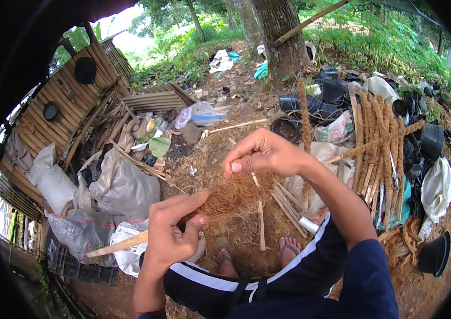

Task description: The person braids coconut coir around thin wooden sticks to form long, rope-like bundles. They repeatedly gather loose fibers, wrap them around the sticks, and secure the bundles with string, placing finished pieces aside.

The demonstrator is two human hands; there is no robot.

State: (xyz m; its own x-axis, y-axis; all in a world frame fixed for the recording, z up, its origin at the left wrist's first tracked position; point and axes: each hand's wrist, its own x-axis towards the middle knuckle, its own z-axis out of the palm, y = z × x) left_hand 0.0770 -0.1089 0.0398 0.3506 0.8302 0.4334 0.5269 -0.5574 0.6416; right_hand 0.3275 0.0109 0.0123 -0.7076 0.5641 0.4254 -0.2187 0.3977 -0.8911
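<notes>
A loose brown wad of coconut fibre (237, 197) spans the gap between my hands. My left hand (173, 227) grips its left end between thumb and fingers. From behind this hand a pale wooden stick (121, 243) sticks out to the left; how it lies inside the fist is hidden. My right hand (269, 155) is bent over the fibre's upper edge, thumb and fingers pinched together there. Whether a thread also runs between those fingertips cannot be made out. Below, a thin stick (261, 227) and several bare sticks (287, 209) lie on the ground near a white spool (309, 225).
Fibre-wrapped poles (375, 139) lie piled at the right, with scissors (394, 171) on them. Black plastic pots (333, 89) stand behind. Filled sacks (125, 183) and a plastic crate (82, 271) sit at the left, below a bamboo wall (60, 107). A tree trunk (283, 40) rises ahead.
</notes>
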